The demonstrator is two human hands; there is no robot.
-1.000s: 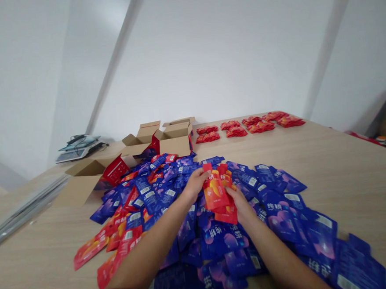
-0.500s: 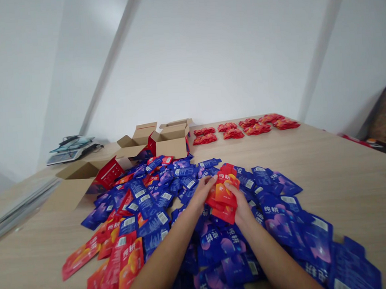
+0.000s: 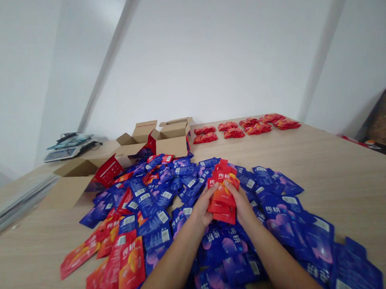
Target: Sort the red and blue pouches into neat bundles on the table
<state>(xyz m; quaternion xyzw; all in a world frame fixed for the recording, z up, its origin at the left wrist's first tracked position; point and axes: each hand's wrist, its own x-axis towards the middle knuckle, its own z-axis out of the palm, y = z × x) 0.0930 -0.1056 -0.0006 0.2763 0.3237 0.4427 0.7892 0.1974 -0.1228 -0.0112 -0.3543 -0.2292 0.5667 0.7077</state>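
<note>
Several red pouches (image 3: 224,194) with orange fruit prints are stacked between my two hands, above the heap. My left hand (image 3: 204,204) grips the stack along its left side, thumb on the front. On the right edge, my right hand (image 3: 240,200) is closed round the same stack, its thumb also on the front. Beneath and around them spreads a heap of blue pouches (image 3: 281,222), many overlapping. Loose red pouches (image 3: 131,265) lie at the heap's front left, and a few more red ones show among the blue.
Open cardboard boxes (image 3: 171,146) stand behind the heap, with another open box (image 3: 72,186) at the left. Small piles of red pouches (image 3: 258,128) sit in rows at the table's back right. A scale (image 3: 69,151) carrying flat items stands at the far left.
Both hands have shifted their hold on the red pouches, and the stack is more squared up. My left hand now sits lower along its side. The heap looks the same.
</note>
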